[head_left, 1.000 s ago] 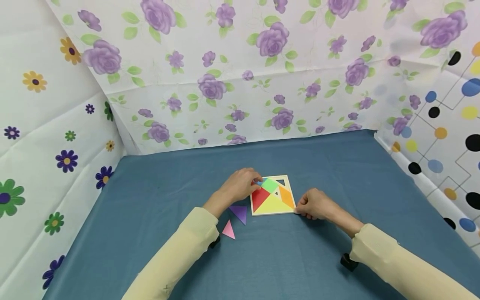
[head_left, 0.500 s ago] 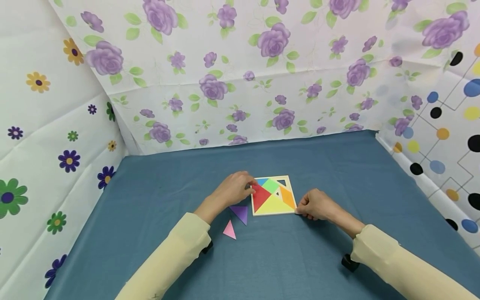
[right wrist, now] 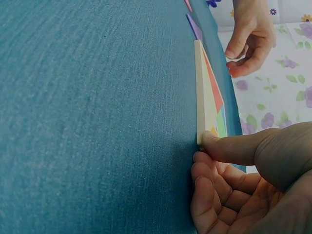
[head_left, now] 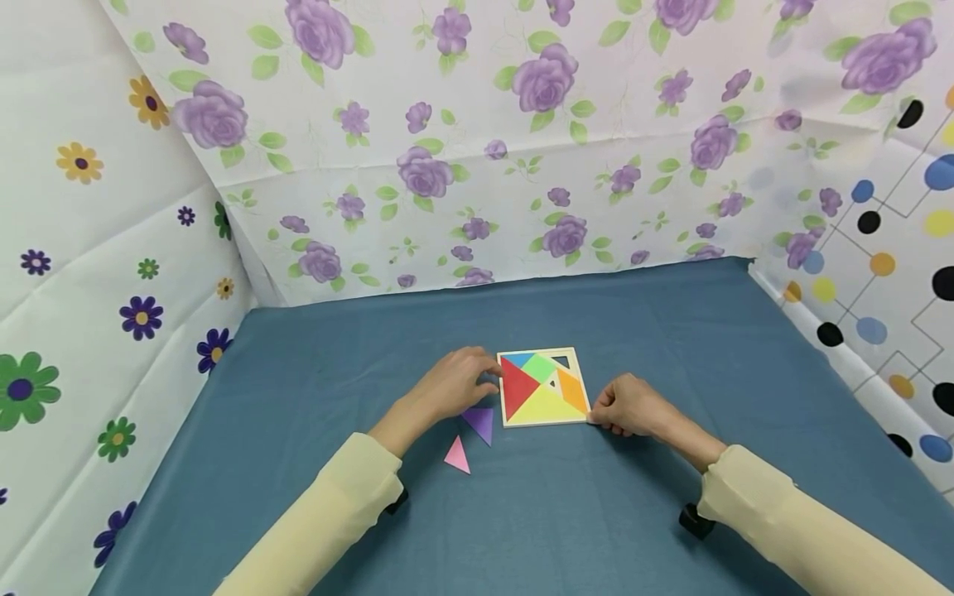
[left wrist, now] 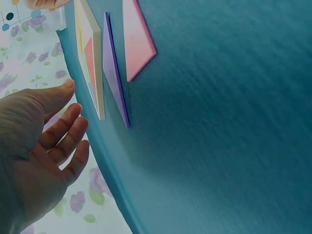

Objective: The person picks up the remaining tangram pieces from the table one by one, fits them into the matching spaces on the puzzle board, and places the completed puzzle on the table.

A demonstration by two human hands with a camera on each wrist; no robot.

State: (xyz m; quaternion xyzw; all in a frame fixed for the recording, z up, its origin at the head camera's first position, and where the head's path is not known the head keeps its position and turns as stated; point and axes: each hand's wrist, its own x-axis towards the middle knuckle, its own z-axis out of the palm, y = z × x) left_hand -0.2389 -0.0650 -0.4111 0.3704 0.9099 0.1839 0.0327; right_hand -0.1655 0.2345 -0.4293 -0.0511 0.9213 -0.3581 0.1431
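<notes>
A square wooden tangram board point(head_left: 547, 425) lies on the blue cloth, with a red triangle point(head_left: 516, 387), a yellow triangle point(head_left: 546, 407), a green square point(head_left: 539, 368), a blue piece point(head_left: 520, 359) and an orange parallelogram point(head_left: 571, 390) in it. Beside the board's left edge hovers my left hand point(head_left: 453, 383), its fingers loosely bent around nothing. My right hand point(head_left: 632, 406) pinches the board's near right corner between thumb and fingers, as the right wrist view also shows. Left of the board, a purple triangle point(head_left: 480, 424) and a smaller pink triangle point(head_left: 458, 456) lie loose on the cloth.
Blue cloth point(head_left: 566, 530) covers the table. A purple-flowered sheet point(head_left: 462, 165) hangs along the back edge. Patterned sheets also border the left and right sides. In the board, a dark triangular gap point(head_left: 561, 362) shows at the far right corner.
My left hand has let go of the blue piece at the board's upper left and drawn back left. The right hand keeps its pinch on the corner.
</notes>
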